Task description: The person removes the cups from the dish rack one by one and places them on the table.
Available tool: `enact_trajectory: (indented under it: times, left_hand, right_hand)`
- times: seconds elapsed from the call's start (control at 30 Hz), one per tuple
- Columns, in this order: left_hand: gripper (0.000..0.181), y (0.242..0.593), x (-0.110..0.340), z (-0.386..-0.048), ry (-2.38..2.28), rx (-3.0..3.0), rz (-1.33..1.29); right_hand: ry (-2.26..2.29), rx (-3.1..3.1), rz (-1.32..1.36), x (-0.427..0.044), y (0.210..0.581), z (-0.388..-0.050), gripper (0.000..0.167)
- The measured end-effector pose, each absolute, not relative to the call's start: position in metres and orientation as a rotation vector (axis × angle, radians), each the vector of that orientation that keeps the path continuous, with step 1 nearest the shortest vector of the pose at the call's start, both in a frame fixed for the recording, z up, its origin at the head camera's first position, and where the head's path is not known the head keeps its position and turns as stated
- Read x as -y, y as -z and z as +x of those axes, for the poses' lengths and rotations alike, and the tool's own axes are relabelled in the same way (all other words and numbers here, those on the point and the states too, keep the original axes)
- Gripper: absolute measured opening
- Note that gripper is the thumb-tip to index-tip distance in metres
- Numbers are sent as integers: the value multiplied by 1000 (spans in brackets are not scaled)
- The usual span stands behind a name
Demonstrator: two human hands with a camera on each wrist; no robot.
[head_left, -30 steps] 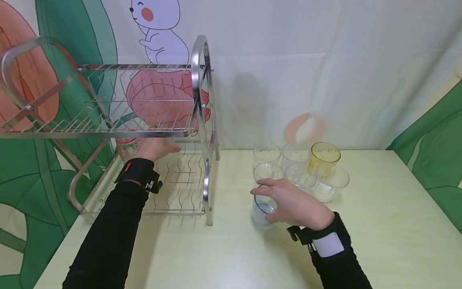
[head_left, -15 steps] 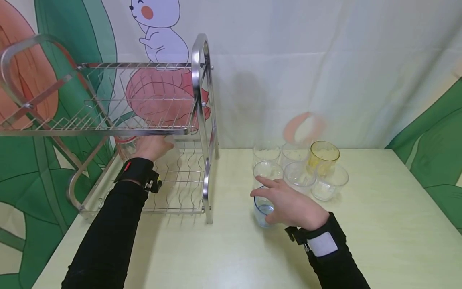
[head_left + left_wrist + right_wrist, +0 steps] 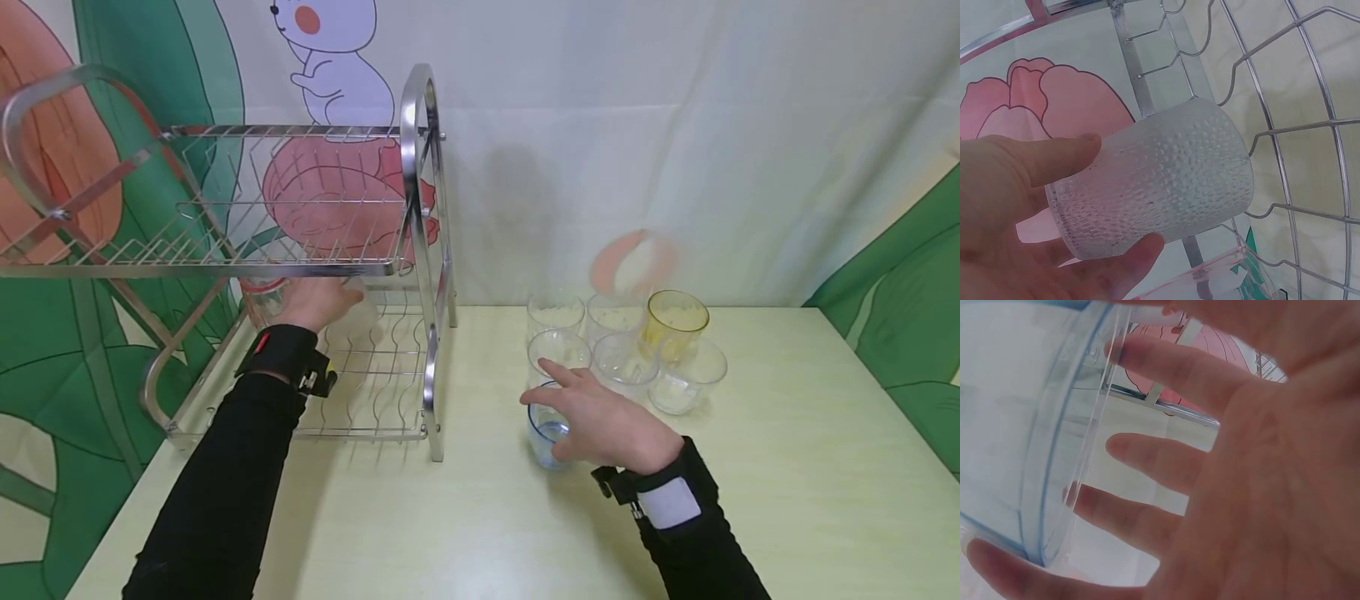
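In the lower tier of the dish rack, my left hand holds a clear pebbled glass, thumb on one side and fingers on the other. Its base is close to the rack wires. A red-rimmed glass stands just left of that hand, partly hidden by it. My right hand is at a blue-rimmed glass on the table, fingers spread over and beside its rim. In the right wrist view the fingers are fairly straight, with the tips close to the rim; contact is hard to tell.
A two-tier metal dish rack stands on the left of the table; its upper tier hangs over my left hand. Behind the blue-rimmed glass cluster several clear glasses and a yellow glass. A printed curtain backs the table.
My left thumb has drawn in slightly toward the clear glass, which shows more beside the hand. My right hand has barely shifted at the blue-rimmed glass.
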State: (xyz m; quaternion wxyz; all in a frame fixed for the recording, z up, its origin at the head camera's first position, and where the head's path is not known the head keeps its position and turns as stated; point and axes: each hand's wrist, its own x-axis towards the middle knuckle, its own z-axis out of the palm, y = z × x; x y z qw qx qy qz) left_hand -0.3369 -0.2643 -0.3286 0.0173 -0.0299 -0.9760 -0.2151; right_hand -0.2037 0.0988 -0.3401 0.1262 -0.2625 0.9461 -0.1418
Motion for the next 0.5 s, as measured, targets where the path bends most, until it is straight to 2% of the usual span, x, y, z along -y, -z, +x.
enact_trajectory:
  times: [0.5]
  left_hand:
    - [69,317,263,-325,796,2889,-294]
  right_hand:
    - [561,-2778,-704,-108,328,-198,69]
